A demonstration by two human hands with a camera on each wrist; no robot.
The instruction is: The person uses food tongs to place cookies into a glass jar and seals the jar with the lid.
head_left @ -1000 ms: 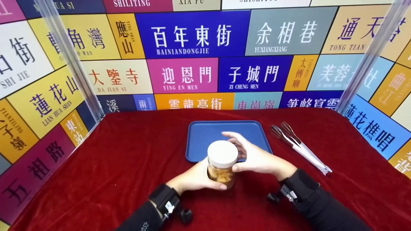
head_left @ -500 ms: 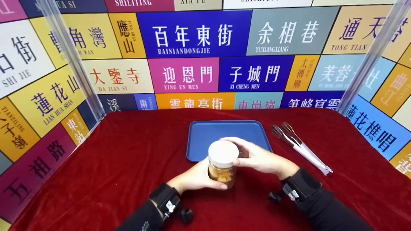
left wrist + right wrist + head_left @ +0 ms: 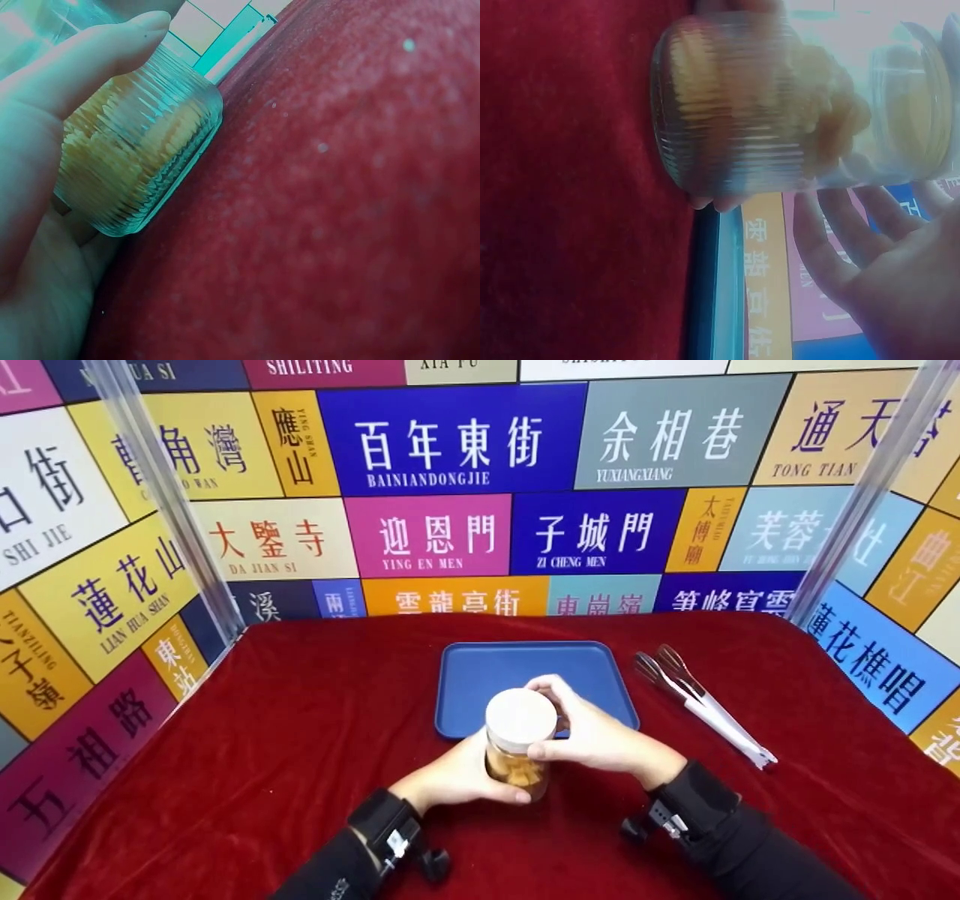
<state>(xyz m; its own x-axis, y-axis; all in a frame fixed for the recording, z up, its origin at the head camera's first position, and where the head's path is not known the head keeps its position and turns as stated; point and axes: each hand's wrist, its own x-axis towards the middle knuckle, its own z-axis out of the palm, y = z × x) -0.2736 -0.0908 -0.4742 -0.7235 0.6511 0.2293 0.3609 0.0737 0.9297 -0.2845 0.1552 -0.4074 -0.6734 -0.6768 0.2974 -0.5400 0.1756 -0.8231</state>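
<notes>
A clear ribbed jar [image 3: 517, 771] with a white lid [image 3: 521, 718] stands upright just in front of the blue tray. Golden-brown pieces fill much of it, as seen through the wall in the left wrist view. My left hand [image 3: 457, 776] grips the jar's body from the left, its thumb across the front. Up at the lid is my right hand [image 3: 592, 735], thumb at the near side and fingers curled round the far side. In the right wrist view, the fingers of the right hand [image 3: 900, 255] bend in toward the jar's upper end.
The blue tray [image 3: 465, 682] lies flat behind the jar, partly covered by the hands. To its right rests a pair of tongs [image 3: 724, 731] with white handles and dark tips. A red cloth [image 3: 300, 750] covers the table, and a wall of coloured signs stands behind.
My right hand closes in on the lid from a wider spread, then turns around it, its thumb moving to the near side. The left hand and the jar stay in place.
</notes>
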